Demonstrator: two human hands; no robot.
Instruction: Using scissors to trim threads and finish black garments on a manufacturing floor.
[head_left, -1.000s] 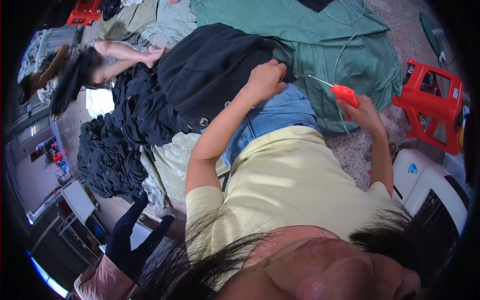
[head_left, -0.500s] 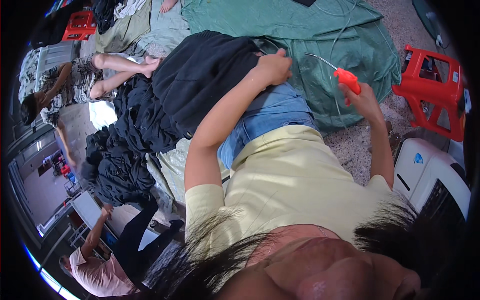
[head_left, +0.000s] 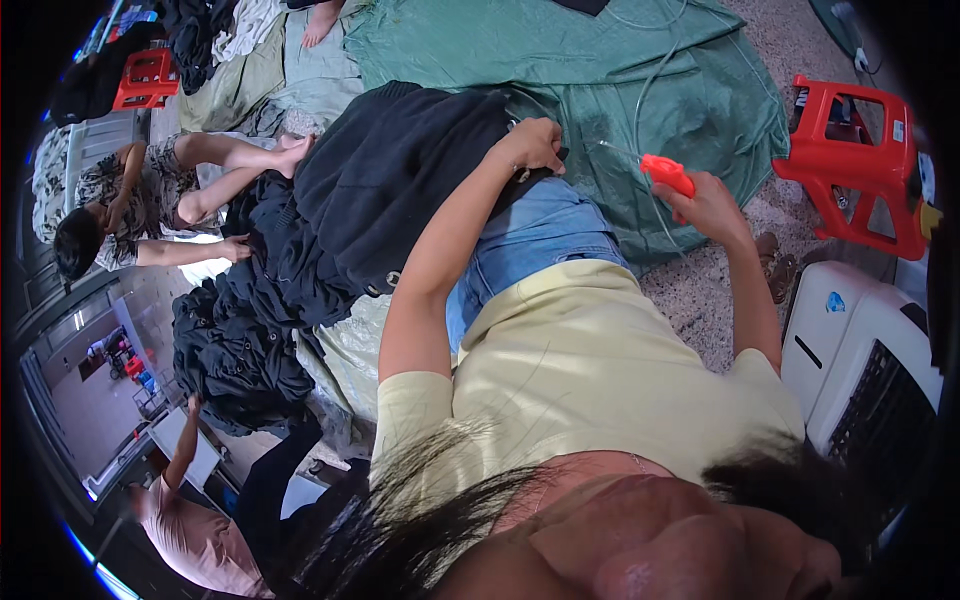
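Observation:
My left hand (head_left: pixel 535 146) is closed on the edge of a black garment (head_left: pixel 400 180) of thick cloth, spread over my lap and to the left. A small metal ring shows beside the fingers. To the right, my right hand (head_left: pixel 708 207) grips a red-handled tool (head_left: pixel 668 174) with a thin metal shaft, shaped like an air blow gun. Its tip points left toward my left hand, a short way off the garment. A thin pale hose (head_left: pixel 640 100) runs across the green sheet behind the tool; whether it joins the tool I cannot tell.
Heaped black clothes (head_left: pixel 240 340) lie on the left. A green sheet (head_left: pixel 560 50) covers the floor ahead. A red plastic stool (head_left: pixel 855 150) and a white cooler-like appliance (head_left: pixel 850 330) stand at the right. Two people (head_left: pixel 150 200) (head_left: pixel 200 530) are on the left side.
My right hand has brought the tool slightly left and down, nearer the garment. The left hand has shifted a little left and down, still on the garment. The seated person now reaches into the pile.

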